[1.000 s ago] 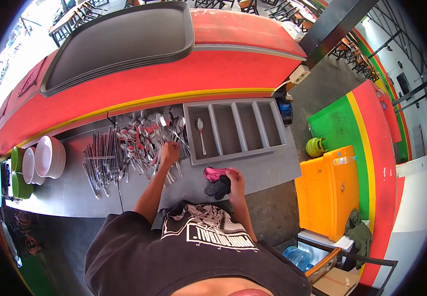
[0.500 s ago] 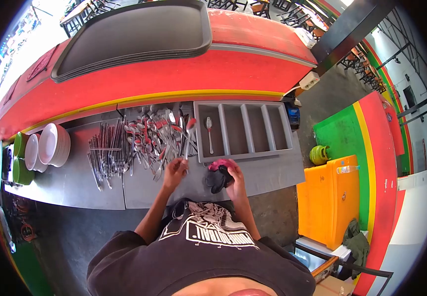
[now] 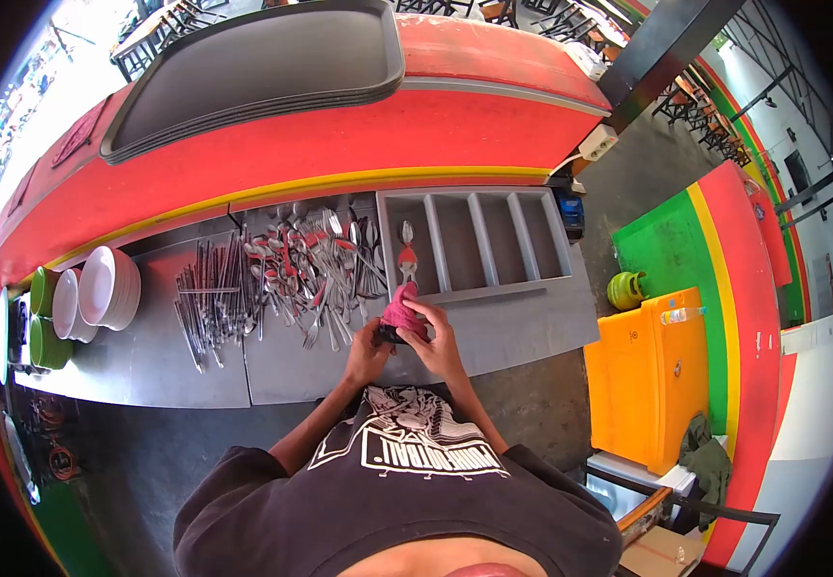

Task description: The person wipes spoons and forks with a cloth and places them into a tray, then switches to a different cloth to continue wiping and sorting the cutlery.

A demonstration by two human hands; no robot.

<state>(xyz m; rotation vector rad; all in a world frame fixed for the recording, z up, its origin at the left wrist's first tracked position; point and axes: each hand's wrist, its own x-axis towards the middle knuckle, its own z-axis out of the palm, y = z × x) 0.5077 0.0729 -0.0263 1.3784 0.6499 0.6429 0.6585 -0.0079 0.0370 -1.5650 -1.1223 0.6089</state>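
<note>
My left hand (image 3: 368,354) is closed at the lower end of a spoon (image 3: 407,258), whose handle is hidden by the hands and a pink-and-black cloth (image 3: 404,310). My right hand (image 3: 436,341) pinches the cloth around the spoon just below its bowl. The bowl points away from me and shows a red reflection. Behind it, another spoon (image 3: 407,231) lies in the leftmost compartment of the grey cutlery tray (image 3: 493,291). Left of my hands, a mixed heap of spoons and forks (image 3: 311,264) covers the metal counter.
Many thin metal utensils (image 3: 210,298) lie left of the heap. White bowls (image 3: 113,288) and green bowls (image 3: 48,341) stand farther left. A red ledge (image 3: 493,115) holding stacked dark trays (image 3: 253,62) runs behind the counter. An orange cabinet (image 3: 647,375) stands at right.
My left hand has brought the spoon right and down from beside the heap, into the cloth. My right hand has moved left and wrapped the cloth around it.
</note>
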